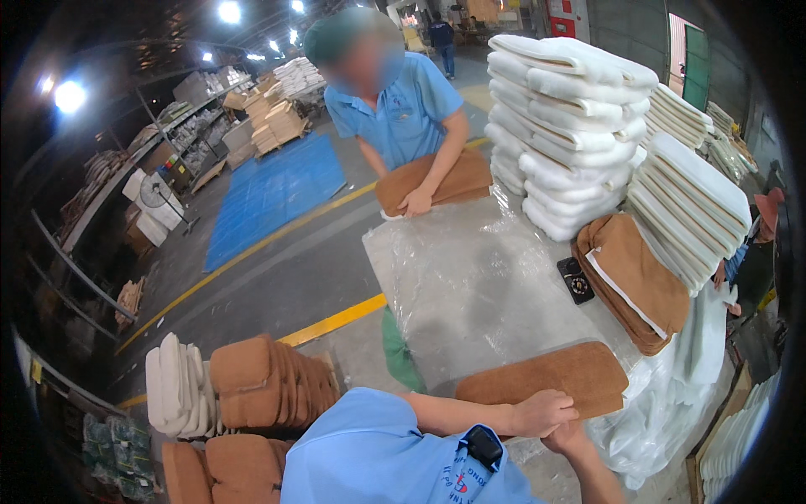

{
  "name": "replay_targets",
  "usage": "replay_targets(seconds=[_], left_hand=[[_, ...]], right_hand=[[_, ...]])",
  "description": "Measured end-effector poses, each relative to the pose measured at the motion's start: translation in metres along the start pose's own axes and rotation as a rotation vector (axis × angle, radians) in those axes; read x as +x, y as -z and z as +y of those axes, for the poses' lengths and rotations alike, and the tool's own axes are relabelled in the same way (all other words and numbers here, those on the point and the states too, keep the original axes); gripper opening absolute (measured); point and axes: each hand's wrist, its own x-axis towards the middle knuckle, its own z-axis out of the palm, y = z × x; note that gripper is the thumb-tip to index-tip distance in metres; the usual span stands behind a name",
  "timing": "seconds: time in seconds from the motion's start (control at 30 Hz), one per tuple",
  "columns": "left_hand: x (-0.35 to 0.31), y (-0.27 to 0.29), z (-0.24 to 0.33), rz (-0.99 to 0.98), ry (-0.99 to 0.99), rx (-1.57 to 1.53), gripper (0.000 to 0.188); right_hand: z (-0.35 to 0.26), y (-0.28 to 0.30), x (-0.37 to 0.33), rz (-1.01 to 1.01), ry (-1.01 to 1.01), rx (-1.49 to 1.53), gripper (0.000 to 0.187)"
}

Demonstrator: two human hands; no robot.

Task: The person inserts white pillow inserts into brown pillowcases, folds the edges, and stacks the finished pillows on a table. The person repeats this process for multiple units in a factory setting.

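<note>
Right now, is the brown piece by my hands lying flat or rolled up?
Flat: the brown piece shows its broad face upward, with the left hand and right hand at its near edge.

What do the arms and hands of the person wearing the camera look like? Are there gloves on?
No gloves! The left hand and right hand are bare. The left forearm and right forearm are uncovered too, with no cables or markings that I can see. The left sleeve is short and light blue; the right sleeve isn't clear.

The left hand and right hand sit close together (left fingers curled), left forearm stretched rightward.
</note>
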Motion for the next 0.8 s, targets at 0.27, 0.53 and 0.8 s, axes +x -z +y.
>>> replay_targets(seconds=[0.27, 0.53, 0.8], left_hand=[[-0.016, -0.001, 0.005, -0.109, 0.045, -0.076, 0.038], [-0.026, -0.012, 0.007, -0.150, 0.131, -0.148, 0.041], [0.011, 0.011, -0.082, 0.284, 0.406, -0.062, 0.042]], right_hand=[[0.018, -0.002, -0.005, 0.332, 0.048, 0.129, 0.064], [0.021, -0.014, 0.013, 0.549, 0.051, 0.232, 0.064], [0.006, -0.018, 0.035, 0.651, 0.100, 0.312, 0.064]])
